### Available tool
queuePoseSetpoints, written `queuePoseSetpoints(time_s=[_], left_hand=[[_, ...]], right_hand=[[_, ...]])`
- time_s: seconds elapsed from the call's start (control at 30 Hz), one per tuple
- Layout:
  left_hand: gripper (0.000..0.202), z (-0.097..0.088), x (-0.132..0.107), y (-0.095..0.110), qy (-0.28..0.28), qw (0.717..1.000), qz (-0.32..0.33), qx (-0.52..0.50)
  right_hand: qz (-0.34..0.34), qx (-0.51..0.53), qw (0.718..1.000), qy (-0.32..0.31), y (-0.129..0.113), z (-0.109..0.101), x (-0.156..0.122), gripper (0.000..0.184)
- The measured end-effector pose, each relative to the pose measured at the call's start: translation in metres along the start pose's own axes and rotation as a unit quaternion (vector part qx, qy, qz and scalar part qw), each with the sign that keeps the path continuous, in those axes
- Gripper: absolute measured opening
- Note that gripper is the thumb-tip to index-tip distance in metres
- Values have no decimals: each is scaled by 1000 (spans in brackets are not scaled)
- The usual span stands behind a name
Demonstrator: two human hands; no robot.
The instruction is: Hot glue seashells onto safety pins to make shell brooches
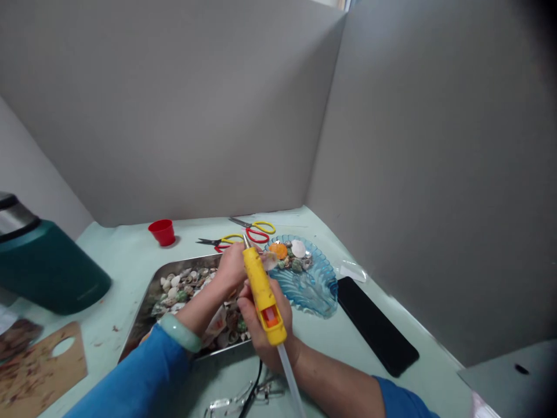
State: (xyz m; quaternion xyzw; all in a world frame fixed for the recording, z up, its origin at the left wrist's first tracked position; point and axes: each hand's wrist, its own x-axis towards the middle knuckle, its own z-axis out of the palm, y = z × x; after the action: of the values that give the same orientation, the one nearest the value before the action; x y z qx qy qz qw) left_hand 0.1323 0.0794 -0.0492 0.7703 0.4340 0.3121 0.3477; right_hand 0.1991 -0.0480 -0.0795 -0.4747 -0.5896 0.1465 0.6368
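Note:
My right hand (272,325) is wrapped round a yellow hot glue gun (260,281), its metal nozzle tipped up and away from me. A translucent glue stick (289,371) runs out of its rear end. Just left of the nozzle, my left hand (234,267) is closed, its fingers partly hidden behind the gun. A pale, shell-like piece (270,260) shows at its fingertips. Beneath both hands lies a metal tray (145,307) filled with small shells (180,290). Behind them, a blue scalloped glass dish (311,293) holds an orange shell (278,250), a white shell (298,248) and several small ones.
Two pairs of scissors (263,226) (211,242) lie at the back, near a red cup (162,232). A black phone (376,328) is on the right. A green bottle (52,264) and a brown board (65,360) are left. A metal stand (226,406) sits in front.

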Motion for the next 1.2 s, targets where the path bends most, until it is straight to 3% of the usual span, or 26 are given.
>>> queuePoseSetpoints(time_s=[0.2,0.5,0.67,0.77,1.0,1.2], left_hand=[[7,21,27,6,-78,979,143,124],[21,22,45,22,-210,918,254,220],[32,18,49,20,-202,899,274,276],[26,16,45,20,-190,889,277,309],[19,22,29,26,-232,856,289,361],[18,28,23,35,-269,849,258,374]], right_hand=[[-17,23,1000,12,3,1,1,19],[-34,26,999,6,9,3,2,14],[-34,39,998,-18,11,2,1,22],[-39,40,998,-25,13,2,1,24],[-42,36,998,0,11,3,1,23],[-17,30,999,-19,10,1,0,31]])
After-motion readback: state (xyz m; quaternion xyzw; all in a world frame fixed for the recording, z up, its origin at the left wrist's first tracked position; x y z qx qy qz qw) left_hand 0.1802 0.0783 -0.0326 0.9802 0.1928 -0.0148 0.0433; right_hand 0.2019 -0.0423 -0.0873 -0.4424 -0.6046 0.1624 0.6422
